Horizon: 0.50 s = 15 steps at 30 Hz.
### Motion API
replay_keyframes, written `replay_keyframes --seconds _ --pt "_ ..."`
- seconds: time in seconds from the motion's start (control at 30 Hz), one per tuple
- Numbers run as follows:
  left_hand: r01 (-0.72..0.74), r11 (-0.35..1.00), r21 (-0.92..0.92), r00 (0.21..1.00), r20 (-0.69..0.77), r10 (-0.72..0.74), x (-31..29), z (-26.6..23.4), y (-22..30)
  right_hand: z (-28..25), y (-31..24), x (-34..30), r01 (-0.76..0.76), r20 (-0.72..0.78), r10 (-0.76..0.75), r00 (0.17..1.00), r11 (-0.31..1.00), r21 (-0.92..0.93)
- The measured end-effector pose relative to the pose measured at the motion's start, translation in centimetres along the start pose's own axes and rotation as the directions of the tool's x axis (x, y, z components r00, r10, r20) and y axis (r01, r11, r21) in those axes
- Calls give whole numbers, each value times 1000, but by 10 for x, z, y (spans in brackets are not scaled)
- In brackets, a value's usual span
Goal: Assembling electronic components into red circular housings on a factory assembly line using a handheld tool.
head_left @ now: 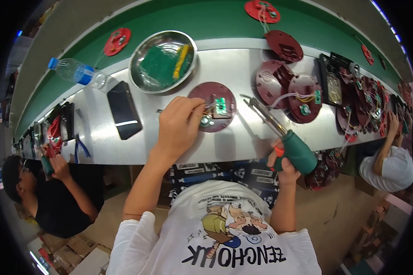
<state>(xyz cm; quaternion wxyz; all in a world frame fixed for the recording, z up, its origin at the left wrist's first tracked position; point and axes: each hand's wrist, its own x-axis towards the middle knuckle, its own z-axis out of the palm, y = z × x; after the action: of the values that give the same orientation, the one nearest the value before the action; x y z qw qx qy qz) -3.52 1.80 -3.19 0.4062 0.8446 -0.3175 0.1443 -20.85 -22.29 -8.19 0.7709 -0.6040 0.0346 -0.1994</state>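
Observation:
My right hand (285,167) grips a green soldering gun (299,152) with a red trigger. Its metal barrel slants up and left, and its tip is apart from the dark red round disc (225,126) on the metal table. On that disc sit a small green circuit board (220,106) and a round green part (207,121). My left hand (182,118) is over the disc's left side, thumb and fingers pinched together beside the thin wires. What the pinch holds is hidden; a small dark tip pokes out on the hand's left.
A steel bowl (135,75) with green and yellow contents, a black phone (124,110) and a clear bottle (73,69) stand left. Wired dark red discs (303,98) lie right. Blue-handled pliers (81,145) lie near the left-hand co-worker (64,192); another co-worker (385,160) sits right.

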Motion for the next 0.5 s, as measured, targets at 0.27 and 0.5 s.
replay_keyframes --seconds 0.27,0.5 --pt "220 968 123 964 -179 -197 62 -28 -41 -9 10 -1 -46 6 45 999 997 66" --pt "70 912 405 997 3 -79 92 3 -86 1 -7 -2 -76 -142 81 987 996 39"
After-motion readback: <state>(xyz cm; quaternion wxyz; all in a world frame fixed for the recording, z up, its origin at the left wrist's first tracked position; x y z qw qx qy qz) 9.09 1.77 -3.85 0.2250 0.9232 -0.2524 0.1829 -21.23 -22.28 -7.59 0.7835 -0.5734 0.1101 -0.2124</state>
